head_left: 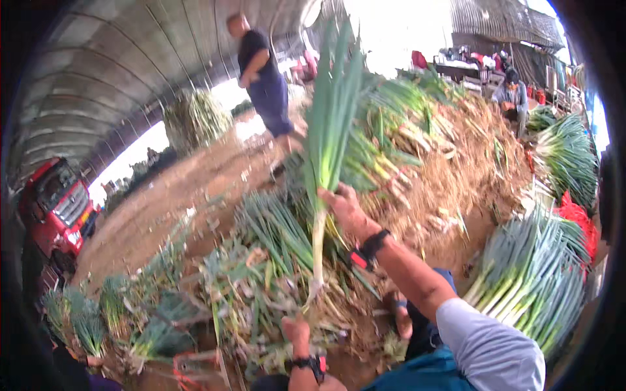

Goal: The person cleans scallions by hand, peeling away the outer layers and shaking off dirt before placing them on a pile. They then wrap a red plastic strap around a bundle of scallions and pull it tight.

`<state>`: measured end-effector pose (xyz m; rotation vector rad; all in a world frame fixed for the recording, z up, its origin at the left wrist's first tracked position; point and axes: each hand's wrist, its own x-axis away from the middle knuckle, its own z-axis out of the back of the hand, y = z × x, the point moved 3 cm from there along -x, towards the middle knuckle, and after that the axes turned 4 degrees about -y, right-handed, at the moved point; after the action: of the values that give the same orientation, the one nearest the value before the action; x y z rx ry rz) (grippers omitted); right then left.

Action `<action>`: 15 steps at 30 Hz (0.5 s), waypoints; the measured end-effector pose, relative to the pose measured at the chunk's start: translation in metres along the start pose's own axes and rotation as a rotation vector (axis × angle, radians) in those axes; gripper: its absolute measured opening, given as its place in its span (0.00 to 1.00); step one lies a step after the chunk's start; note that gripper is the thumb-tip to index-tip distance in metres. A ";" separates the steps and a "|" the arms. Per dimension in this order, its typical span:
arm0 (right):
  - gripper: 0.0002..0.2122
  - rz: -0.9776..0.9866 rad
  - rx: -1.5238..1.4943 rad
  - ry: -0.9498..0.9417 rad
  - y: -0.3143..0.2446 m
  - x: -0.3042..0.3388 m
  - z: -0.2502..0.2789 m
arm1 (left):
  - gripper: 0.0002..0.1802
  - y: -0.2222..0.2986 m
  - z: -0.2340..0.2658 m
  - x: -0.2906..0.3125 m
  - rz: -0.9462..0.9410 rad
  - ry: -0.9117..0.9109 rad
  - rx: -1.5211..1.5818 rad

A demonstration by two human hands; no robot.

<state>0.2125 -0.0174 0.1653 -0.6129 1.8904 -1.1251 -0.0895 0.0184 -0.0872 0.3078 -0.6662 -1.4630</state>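
Observation:
A long green onion [319, 244] stands almost upright in front of me, its green leaves fanning upward and its white stalk pointing down. My right hand [347, 207] is wrapped round it where the leaves meet the stalk. Just below the root end is my left hand [297, 331], fingers closed, by a pale strip of skin hanging from the stalk; blur hides exactly what they pinch. Beneath lies a litter of stripped leaves and peelings [241, 306]. More green onions [270, 225] rest in a heap just beyond it.
A big pile of unpeeled green onions [443, 150] rises ahead. Cleaned bundles [531, 274] lie at right beside a red bag [577, 221]. Small bunches [114, 300] stand at left. One person [264, 78] stands ahead; another [512, 98] sits far right. A red truck [59, 208] is parked left.

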 end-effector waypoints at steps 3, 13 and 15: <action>0.16 0.021 -0.250 -0.012 -0.006 -0.011 -0.032 | 0.37 0.050 0.049 -0.012 -0.644 0.366 0.184; 0.13 0.249 0.748 -0.257 -0.021 -0.013 -0.074 | 0.18 0.146 0.092 0.049 -0.671 -0.293 0.997; 0.12 0.363 0.898 -0.272 -0.024 -0.005 -0.082 | 0.19 0.139 0.090 0.051 -0.660 -0.302 1.104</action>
<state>0.1458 0.0139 0.2089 0.0858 1.0360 -1.3934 -0.0307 0.0024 0.0751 1.2627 -1.7164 -1.6292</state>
